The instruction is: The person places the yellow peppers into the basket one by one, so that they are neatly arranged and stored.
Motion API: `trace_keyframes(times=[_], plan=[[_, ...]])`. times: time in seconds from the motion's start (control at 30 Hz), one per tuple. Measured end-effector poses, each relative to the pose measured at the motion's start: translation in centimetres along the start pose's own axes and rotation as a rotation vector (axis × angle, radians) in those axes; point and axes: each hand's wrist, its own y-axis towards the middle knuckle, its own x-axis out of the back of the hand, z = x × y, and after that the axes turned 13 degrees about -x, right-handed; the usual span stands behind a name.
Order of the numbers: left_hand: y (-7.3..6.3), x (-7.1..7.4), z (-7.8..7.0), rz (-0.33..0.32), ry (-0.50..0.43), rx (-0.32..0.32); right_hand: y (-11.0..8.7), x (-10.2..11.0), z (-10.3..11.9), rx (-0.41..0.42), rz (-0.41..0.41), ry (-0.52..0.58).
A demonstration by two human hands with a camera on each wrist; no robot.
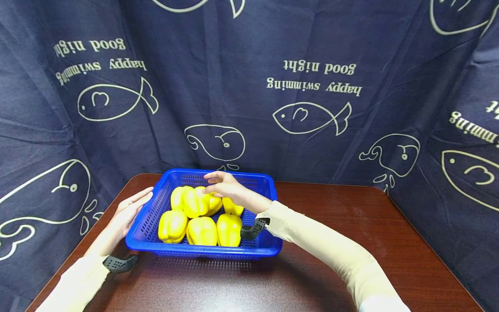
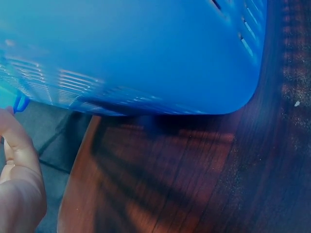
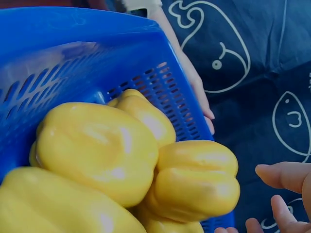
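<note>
A blue plastic basket (image 1: pixel 175 248) with slotted walls holds several yellow bell peppers (image 1: pixel 173 226). My left hand (image 1: pixel 126 214) lies along the outside of its left rim, fingers extended and touching it. Seen in the left wrist view, the hand (image 2: pixel 20 179) is at the left edge beside the basket's wall (image 2: pixel 160 53). My right hand (image 1: pixel 226 187) hovers over the back of the basket with fingers spread, close to the upper peppers. At the right edge of the right wrist view its fingers (image 3: pixel 286 175) stand apart from the nearest bell pepper (image 3: pixel 197 179), holding nothing.
The basket stands on a brown wooden table (image 1: pixel 331 242), towards its back left. A dark blue curtain (image 1: pixel 249 78) with white fish and whale drawings hangs behind and on both sides. Both forearms carry black wrist mounts (image 1: pixel 121 263) over light sleeves.
</note>
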Motion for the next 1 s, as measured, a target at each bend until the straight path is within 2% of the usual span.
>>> trace_keyframes(times=[0.23,0.47,0.57,0.77,0.83,0.93,1.0], plan=[[-0.1,0.1,-0.1,0.005,0.015,-0.03,-1.2,2.0,0.3,0.152,-0.047,-0.078],[-0.3,0.2,0.1,-0.031,0.149,-0.064,-3.3,5.0,0.0,0.243,-0.111,-0.117],[-0.4,0.2,0.1,-0.036,0.287,-0.126,-4.3,6.4,-0.5,0.286,-0.154,-0.137],[-0.8,0.6,0.2,0.009,0.662,-0.338,-5.8,9.6,-2.6,0.395,-0.268,-0.181],[-1.0,0.9,0.0,0.031,0.772,-0.39,-6.4,10.8,-3.6,0.425,-0.3,-0.179],[-1.3,1.5,-0.6,0.083,0.883,-0.437,-7.5,12.8,-5.3,0.494,-0.379,-0.245],[-1.5,2.1,-1.0,0.119,0.944,-0.483,-8.3,14.2,-6.6,0.536,-0.458,-0.336]])
